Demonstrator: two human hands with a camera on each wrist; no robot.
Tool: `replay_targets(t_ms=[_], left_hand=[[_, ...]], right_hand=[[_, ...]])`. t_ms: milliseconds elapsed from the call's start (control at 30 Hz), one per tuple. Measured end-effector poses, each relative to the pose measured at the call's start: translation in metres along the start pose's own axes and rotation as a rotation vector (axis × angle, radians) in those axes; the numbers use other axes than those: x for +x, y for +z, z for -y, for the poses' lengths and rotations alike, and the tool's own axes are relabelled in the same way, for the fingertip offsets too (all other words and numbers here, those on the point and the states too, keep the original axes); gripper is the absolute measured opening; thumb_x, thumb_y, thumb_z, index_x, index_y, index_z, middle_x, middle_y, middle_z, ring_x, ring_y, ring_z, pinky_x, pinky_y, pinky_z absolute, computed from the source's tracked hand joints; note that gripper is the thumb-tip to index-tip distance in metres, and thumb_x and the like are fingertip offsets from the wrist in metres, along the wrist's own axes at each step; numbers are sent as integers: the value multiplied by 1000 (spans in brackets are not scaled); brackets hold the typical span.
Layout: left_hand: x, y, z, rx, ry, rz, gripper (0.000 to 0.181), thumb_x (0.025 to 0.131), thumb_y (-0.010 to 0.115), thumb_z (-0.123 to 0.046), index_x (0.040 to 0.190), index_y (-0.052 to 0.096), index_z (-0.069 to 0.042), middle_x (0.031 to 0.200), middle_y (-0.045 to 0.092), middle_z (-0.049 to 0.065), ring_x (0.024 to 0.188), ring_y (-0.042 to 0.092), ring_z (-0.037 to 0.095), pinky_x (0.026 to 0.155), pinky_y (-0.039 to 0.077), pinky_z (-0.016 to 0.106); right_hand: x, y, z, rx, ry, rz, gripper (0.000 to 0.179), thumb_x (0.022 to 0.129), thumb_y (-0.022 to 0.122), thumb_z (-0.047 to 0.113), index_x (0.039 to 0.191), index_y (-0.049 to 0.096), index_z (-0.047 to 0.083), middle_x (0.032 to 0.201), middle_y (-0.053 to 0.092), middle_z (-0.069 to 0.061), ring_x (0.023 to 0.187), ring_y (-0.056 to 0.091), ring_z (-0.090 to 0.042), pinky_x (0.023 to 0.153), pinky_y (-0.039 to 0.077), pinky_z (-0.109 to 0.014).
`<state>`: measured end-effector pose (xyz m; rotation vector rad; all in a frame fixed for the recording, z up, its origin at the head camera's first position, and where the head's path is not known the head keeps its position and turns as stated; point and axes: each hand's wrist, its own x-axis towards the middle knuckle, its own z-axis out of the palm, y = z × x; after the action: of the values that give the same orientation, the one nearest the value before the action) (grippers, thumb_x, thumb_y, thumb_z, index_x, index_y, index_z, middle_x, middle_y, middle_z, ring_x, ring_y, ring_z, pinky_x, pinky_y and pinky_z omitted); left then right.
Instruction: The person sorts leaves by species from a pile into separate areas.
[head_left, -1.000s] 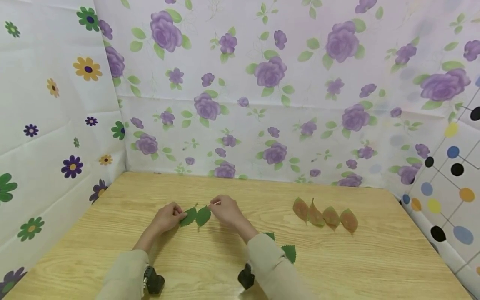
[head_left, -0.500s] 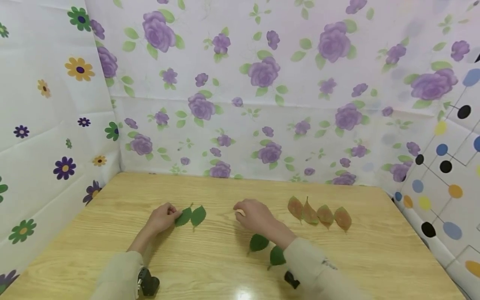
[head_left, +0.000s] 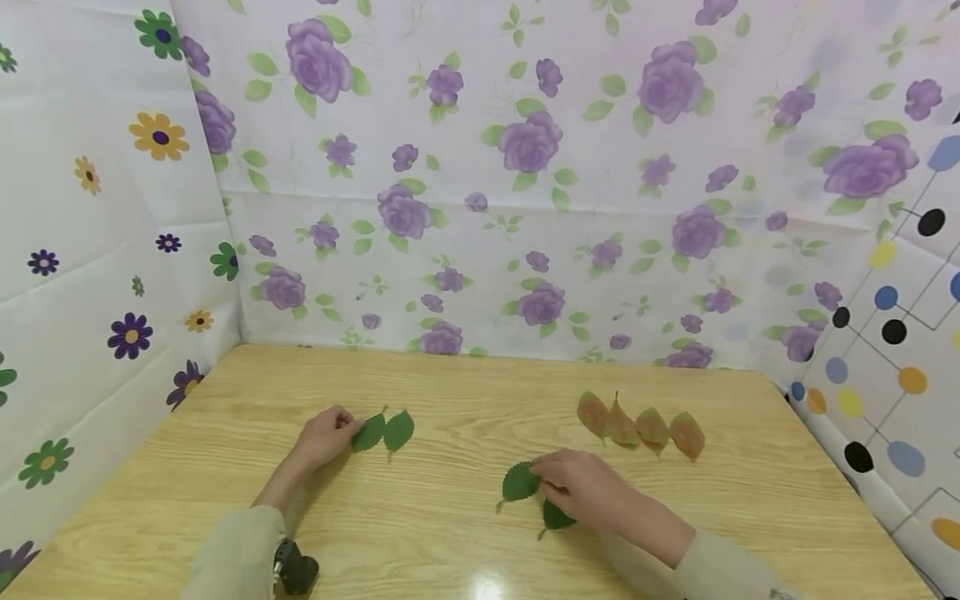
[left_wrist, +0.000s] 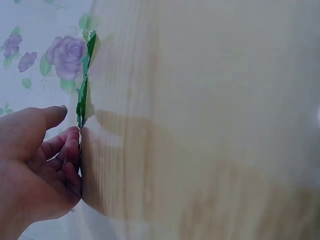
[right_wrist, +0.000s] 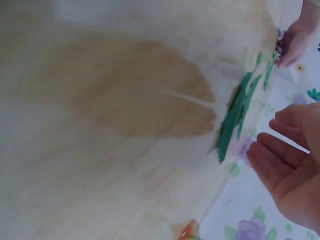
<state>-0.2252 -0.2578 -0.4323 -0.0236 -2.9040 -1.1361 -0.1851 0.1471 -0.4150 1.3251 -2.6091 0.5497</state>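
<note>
Two green serrated leaves, a left one (head_left: 368, 433) and a right one (head_left: 398, 431), lie side by side on the table. My left hand (head_left: 327, 437) rests on the wood at the left leaf's edge, fingers loosely bent; in the left wrist view its thumb (left_wrist: 56, 116) stands apart from the fingers. My right hand (head_left: 588, 492) hovers over two more green leaves, one (head_left: 520, 482) near the fingertips and a nearer one (head_left: 557, 515) partly hidden beneath the hand. In the right wrist view, a gap separates the right hand's relaxed fingers (right_wrist: 272, 155) from those leaves.
Several reddish-brown leaves with green edges (head_left: 651, 428) lie in a row at the right back of the wooden table (head_left: 420, 533). Flower-printed cloth (head_left: 465, 208) hangs behind the table, with more patterned cloth on both sides.
My right hand has left the right leaf of the left pair and moved right and toward me, over the nearer two green leaves. The left hand stays by its leaf.
</note>
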Motion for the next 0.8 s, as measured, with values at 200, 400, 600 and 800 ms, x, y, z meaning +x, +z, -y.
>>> replay_targets(t_ms=[200,400,600,800], left_hand=[[0,0,-6,-1,12,0,28,99,53,-20,101,57,8,90,59,13,82,54,26,68,46,36],[-1,-1,-9,-57,-21,23,36,101,50,-23,112,54,11,104,60,23,95,57,35,79,50,45],[-3,-6,-6,-152,-69,25,43,103,44,-26,122,45,12,116,54,32,98,58,37,78,53,43],[-7,-9,-27,-177,-16,-97,40,103,45,-24,123,49,10,116,54,26,101,55,35,79,52,41]], right_hand=[[-29,-4,-6,25,-23,68,21,88,66,1,108,70,-3,111,68,-17,92,68,-23,76,55,-25],[-48,-6,-11,-32,-119,102,32,92,66,12,120,65,-3,124,61,-19,106,64,-29,82,55,-32],[-57,-1,-12,-83,-183,171,44,101,53,31,130,59,-2,135,53,-19,120,55,-31,89,52,-40],[-63,2,-12,-75,-153,221,51,103,46,37,136,52,-1,142,46,-19,126,49,-32,92,50,-42]])
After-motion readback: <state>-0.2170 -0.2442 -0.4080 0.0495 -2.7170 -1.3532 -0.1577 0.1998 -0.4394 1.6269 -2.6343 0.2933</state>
